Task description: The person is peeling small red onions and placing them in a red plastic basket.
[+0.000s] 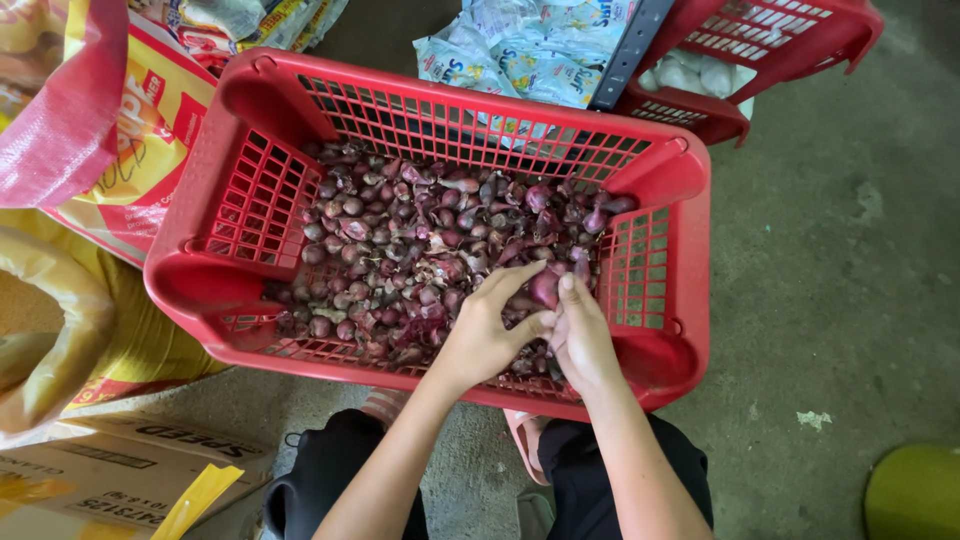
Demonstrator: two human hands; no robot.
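A red plastic crate [200,270] sits on the floor in front of me, filled with several small purple-red shallots [400,240]. Both hands reach into its near right part. My left hand [485,335] has its fingers spread over the pile, thumb touching one shallot [545,288]. My right hand [580,335] is beside it, fingers closed around that same shallot from the right. My knees in dark trousers show below the crate.
A second red crate [780,40] with white items stands at the back right. Blue-white plastic packets [520,50] lie behind the main crate. Yellow and red sacks [90,150] and cardboard boxes [110,470] crowd the left. Grey concrete floor [840,280] lies to the right.
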